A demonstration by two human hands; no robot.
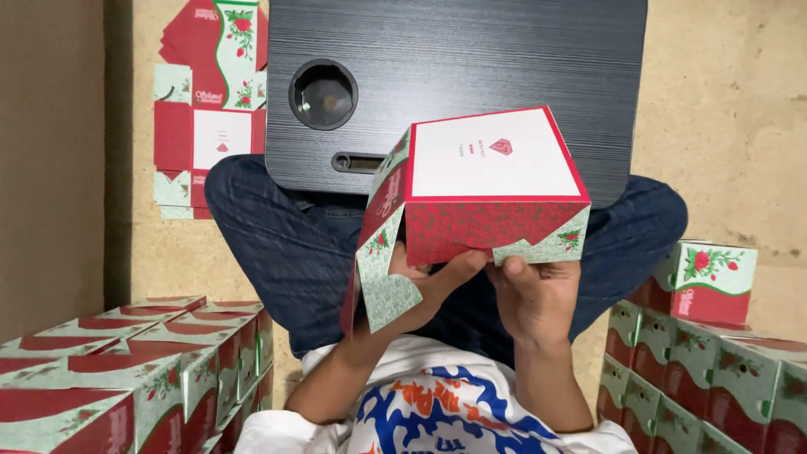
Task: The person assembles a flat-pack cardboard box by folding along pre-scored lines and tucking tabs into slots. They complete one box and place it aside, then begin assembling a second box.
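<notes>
**Half-folded box held up between both hands**

We hold the red-and-green floral box at centre frame, above our lap and in front of the dark counter. Our left hand has its fingers curled around the loose side flap; our right hand pinches the lower flap at the box's near edge. We judge the unlocked flaps could spring open or crease if either grip slackens. Finished boxes stack at lower left and more at lower right; flat blanks lie at upper left.
</notes>
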